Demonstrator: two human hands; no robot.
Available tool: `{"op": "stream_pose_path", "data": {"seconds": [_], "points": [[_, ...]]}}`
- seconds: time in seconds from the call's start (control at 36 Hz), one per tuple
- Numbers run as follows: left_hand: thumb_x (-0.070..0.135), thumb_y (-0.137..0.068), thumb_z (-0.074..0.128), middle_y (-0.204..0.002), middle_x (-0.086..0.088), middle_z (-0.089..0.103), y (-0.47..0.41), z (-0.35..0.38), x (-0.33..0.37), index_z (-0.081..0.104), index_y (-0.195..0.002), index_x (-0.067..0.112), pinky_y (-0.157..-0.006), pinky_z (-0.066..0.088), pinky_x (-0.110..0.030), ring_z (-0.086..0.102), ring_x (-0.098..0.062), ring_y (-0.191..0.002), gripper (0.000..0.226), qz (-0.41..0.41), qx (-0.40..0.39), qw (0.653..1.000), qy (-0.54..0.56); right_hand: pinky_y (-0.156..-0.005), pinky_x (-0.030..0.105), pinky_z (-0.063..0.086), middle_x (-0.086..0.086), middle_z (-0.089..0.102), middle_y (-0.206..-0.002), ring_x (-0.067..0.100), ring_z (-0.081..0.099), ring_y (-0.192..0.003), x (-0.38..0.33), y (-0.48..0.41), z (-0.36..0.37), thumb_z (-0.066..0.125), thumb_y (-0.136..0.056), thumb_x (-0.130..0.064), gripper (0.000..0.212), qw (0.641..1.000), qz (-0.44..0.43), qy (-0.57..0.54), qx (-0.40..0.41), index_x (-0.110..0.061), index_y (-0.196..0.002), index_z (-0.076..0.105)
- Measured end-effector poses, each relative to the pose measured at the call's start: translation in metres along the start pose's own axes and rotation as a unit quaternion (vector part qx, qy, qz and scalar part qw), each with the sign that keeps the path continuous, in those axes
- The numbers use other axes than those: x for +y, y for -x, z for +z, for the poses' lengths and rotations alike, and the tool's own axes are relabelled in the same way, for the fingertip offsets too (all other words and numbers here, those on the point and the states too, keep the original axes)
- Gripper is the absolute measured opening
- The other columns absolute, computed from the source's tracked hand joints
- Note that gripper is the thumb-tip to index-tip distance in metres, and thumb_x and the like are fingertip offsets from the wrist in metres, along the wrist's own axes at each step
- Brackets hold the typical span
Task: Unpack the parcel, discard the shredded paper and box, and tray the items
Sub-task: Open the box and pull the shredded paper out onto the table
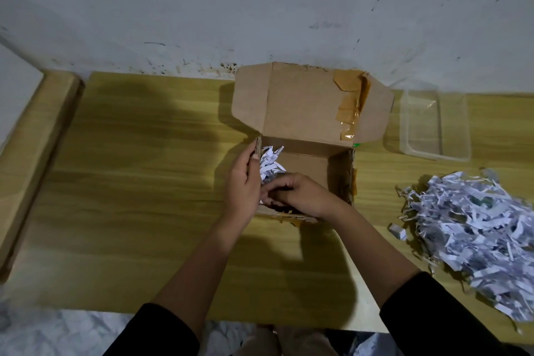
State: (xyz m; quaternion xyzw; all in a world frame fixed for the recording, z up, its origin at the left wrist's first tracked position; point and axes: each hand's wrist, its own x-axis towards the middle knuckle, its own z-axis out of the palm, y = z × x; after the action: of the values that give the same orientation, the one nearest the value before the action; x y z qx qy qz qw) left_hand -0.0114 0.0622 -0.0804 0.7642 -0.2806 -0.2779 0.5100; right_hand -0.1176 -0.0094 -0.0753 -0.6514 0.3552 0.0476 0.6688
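Note:
An open cardboard box (306, 113) stands in the middle of the wooden table, its lid flap leaning back against the wall. A clump of white shredded paper (270, 163) sits in the box's left corner. My left hand (244, 182) grips the box's left wall at the rim, thumb inside. My right hand (300, 195) reaches into the box from the front, its fingers curled on shredded paper at the near left. A large heap of shredded paper (474, 228) lies on the table to the right. A clear plastic tray (433, 124) sits at the back right.
A small grey-white item (397, 231) lies at the left edge of the paper heap. A wooden rail (34, 159) runs along the table's left side. The grey wall (260, 9) stands right behind the box.

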Motion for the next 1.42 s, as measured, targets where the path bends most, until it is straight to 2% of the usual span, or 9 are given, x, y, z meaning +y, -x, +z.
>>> {"op": "stream_pose_path", "data": {"seconds": [0.11,0.33,0.44,0.56,0.61,0.72,0.86,1.11,1.42], "points": [[0.011,-0.098,0.039,-0.122,-0.010,0.061,0.003,0.002,-0.001,0.053,-0.129,0.008,-0.094,0.044,-0.027,0.056,-0.020,-0.113,0.035,-0.009,-0.008,1.000,0.018,-0.087,0.041,0.049,0.021,0.068,-0.106,0.030,0.060,-0.088,0.005,-0.001,-0.003,0.045,-0.088,0.011,0.032,0.997,-0.020,-0.044,0.058,-0.002,-0.108,0.066],[0.010,-0.098,0.040,-0.125,-0.006,0.059,0.001,0.000,-0.006,0.052,-0.130,0.009,-0.100,0.043,-0.028,0.055,-0.017,-0.116,0.035,-0.002,-0.003,1.000,0.025,-0.073,0.011,0.050,0.004,0.066,-0.087,0.000,0.063,-0.076,0.006,-0.002,-0.001,0.043,-0.088,0.011,0.030,0.998,0.019,-0.031,-0.049,0.004,-0.109,0.063],[0.011,-0.098,0.040,-0.126,-0.005,0.059,0.000,0.000,-0.007,0.051,-0.131,0.011,-0.100,0.042,-0.028,0.054,-0.017,-0.117,0.035,-0.006,-0.011,0.999,0.030,-0.069,0.013,0.050,0.020,0.067,-0.098,0.014,0.060,-0.083,0.005,-0.001,0.002,0.048,-0.087,0.012,0.026,0.997,-0.022,-0.063,0.040,0.003,-0.106,0.064],[0.011,-0.098,0.040,-0.123,0.004,0.056,0.000,0.002,-0.009,0.051,-0.131,0.011,-0.095,0.037,-0.009,0.051,-0.009,-0.116,0.035,-0.006,-0.012,1.000,0.024,-0.082,0.020,0.049,0.006,0.065,-0.093,0.009,0.061,-0.083,0.008,0.008,-0.006,0.064,-0.080,0.004,0.022,0.979,-0.102,-0.003,0.177,-0.012,-0.096,0.066],[0.012,-0.098,0.041,-0.122,0.005,0.056,-0.001,0.006,-0.008,0.050,-0.132,0.012,-0.093,0.036,-0.005,0.051,-0.006,-0.115,0.035,-0.008,-0.014,1.000,0.026,-0.087,0.026,0.047,0.004,0.058,-0.104,0.016,0.057,-0.092,0.013,0.010,-0.015,0.074,-0.074,-0.006,0.036,0.962,-0.101,0.082,0.240,-0.017,-0.105,0.063],[0.013,-0.098,0.040,-0.123,0.002,0.058,-0.001,0.013,-0.007,0.050,-0.132,0.013,-0.095,0.041,-0.016,0.053,-0.006,-0.112,0.035,-0.014,-0.020,0.999,0.045,-0.102,0.029,0.040,0.001,0.038,-0.122,0.017,0.045,-0.114,0.018,0.006,-0.021,0.083,-0.065,-0.019,0.082,0.969,-0.051,0.157,0.184,-0.020,-0.135,0.040],[0.012,-0.098,0.039,-0.122,0.003,0.058,-0.002,0.019,-0.007,0.050,-0.132,0.014,-0.090,0.040,-0.007,0.054,-0.005,-0.112,0.035,-0.004,-0.023,0.999,0.038,-0.094,0.018,0.037,0.003,0.036,-0.124,0.017,0.045,-0.117,0.019,-0.011,-0.014,0.082,-0.063,-0.013,0.093,0.967,-0.090,0.185,0.151,-0.018,-0.141,0.031],[0.017,-0.099,0.037,-0.130,-0.001,0.056,0.001,0.026,-0.013,0.047,-0.135,0.018,-0.100,0.044,-0.031,0.053,-0.012,-0.119,0.037,-0.018,-0.038,0.999,0.027,-0.084,0.005,0.027,0.009,0.042,-0.123,0.008,0.041,-0.104,0.022,-0.028,-0.006,0.077,-0.066,-0.004,0.076,0.955,-0.144,0.200,0.166,-0.008,-0.133,0.041],[0.014,-0.099,0.036,-0.126,0.004,0.055,0.005,0.046,-0.013,0.046,-0.135,0.018,-0.093,0.038,-0.012,0.051,-0.005,-0.115,0.037,-0.014,-0.026,0.999,0.020,-0.066,0.013,0.026,0.008,0.050,-0.101,0.011,0.039,-0.088,0.031,-0.027,-0.015,0.067,-0.076,-0.003,0.040,0.948,-0.169,0.209,0.173,-0.003,-0.113,0.050]]}}
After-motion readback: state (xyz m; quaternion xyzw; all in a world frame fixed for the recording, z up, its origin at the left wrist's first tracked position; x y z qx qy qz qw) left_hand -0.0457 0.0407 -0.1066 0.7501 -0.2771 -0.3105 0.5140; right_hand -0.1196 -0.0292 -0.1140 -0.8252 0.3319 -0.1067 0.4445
